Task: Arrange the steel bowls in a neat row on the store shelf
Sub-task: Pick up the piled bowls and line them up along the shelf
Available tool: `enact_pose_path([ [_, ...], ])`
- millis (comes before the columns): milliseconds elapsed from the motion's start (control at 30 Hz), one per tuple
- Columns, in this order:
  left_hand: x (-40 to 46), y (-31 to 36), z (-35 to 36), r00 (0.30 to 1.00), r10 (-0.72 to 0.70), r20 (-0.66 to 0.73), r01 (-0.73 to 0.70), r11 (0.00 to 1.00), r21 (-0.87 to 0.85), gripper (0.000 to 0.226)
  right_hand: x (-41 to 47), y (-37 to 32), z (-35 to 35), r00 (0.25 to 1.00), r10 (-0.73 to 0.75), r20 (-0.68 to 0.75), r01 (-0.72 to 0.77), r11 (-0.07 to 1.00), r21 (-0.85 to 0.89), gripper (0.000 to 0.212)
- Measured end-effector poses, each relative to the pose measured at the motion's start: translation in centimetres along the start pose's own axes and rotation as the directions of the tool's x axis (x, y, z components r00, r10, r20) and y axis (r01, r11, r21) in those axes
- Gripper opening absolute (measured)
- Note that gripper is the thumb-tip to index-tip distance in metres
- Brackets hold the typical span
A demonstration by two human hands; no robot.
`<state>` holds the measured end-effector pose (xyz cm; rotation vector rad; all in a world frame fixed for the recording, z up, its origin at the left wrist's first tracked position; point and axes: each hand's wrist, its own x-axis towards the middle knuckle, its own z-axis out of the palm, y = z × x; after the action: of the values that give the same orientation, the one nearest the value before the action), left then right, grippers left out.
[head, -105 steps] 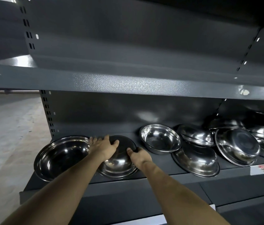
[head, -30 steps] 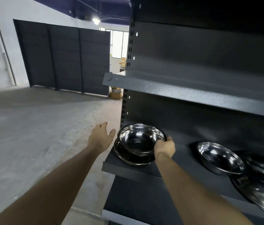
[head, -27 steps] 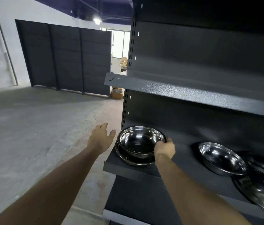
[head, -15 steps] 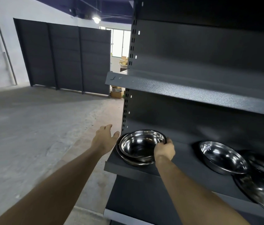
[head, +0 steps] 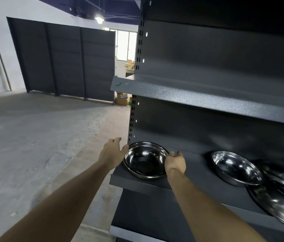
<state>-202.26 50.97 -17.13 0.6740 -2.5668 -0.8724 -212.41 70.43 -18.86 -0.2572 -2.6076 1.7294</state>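
A person's left hand [head: 112,155] and right hand [head: 175,162] flank nested steel bowls [head: 145,159] at the store shelf's [head: 137,184] left end, fingers loosely spread against opposite rims; unsorted bowls [head: 236,167] lie rightward, nearer the right hand.

Steel bowls [head: 145,160] glossy, mirror-smooth; shelf [head: 181,96] matt dark metal w/ pebbled finish.

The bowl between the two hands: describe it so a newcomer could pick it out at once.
Start at the dark metal shelf and go to its far left end, by the slotted upright. The bowl there sits flat between the left hand and right hand, apart from the jumbled bowls further right.
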Motion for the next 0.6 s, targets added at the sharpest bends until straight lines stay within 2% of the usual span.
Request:
enact_pose_path([
  [300, 0.3, 1.7, 1.5, 0.996, 0.056, 0.065, -0.055, 0.998, -0.011, 0.057, 0.6, 1.0, -1.5, 0.997, 0.058, -0.044, -0.056, 0.998, 0.031, 0.051],
  [600, 0.3, 7.1, 5.8, 0.957, 0.201, 0.208, -0.193, 0.979, -0.058, 0.057, 1.5, 2.9, -6.9, 0.967, 0.137, -0.215, -0.138, 0.990, 0.009, 0.047],
])
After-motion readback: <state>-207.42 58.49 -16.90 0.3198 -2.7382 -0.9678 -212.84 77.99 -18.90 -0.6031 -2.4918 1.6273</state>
